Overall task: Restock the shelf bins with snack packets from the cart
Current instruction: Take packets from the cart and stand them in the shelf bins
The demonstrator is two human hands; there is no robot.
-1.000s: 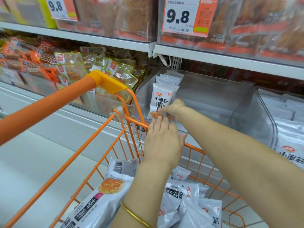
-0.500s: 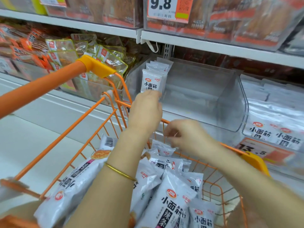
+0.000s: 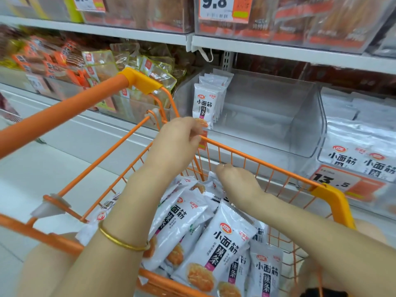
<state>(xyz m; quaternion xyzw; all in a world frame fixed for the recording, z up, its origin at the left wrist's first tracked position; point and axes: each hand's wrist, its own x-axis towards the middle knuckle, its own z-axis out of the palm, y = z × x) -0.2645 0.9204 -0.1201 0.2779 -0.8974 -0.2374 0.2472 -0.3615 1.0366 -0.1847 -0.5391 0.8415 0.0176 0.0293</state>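
The left hand (image 3: 175, 144), which lay flat with straight fingers a second ago, now has its fingers curled at the far rim of the cart (image 3: 257, 160), just below the front packet in the bin. Whether they clamp the wire or only rest on it cannot be told. The right hand (image 3: 237, 181) has left the bin and come down inside the cart onto the loose packets. Its fingers are hidden under its own back, so its grip cannot be told either.

At the left, the cart handle (image 3: 64, 112) is a smooth orange tube ending in a yellow plastic corner cap. The cart's sides are thin orange wire in an open grid. A thin gold bangle (image 3: 124, 243) circles the left wrist. The snack packets in the cart (image 3: 227, 243) are flat, glossy white pouches with crimped ends, black lettering and a printed golden-brown snack. They lie heaped and overlapping against the cart's near edge.

On the white metal shelf, the clear bin (image 3: 306, 129) is hard transparent plastic with rounded front corners. A short row of upright packets (image 3: 202, 103) stands against its left wall. In the bin to its right, more white pouches (image 3: 353, 159) lie stacked, above an orange price tag (image 3: 342, 183).
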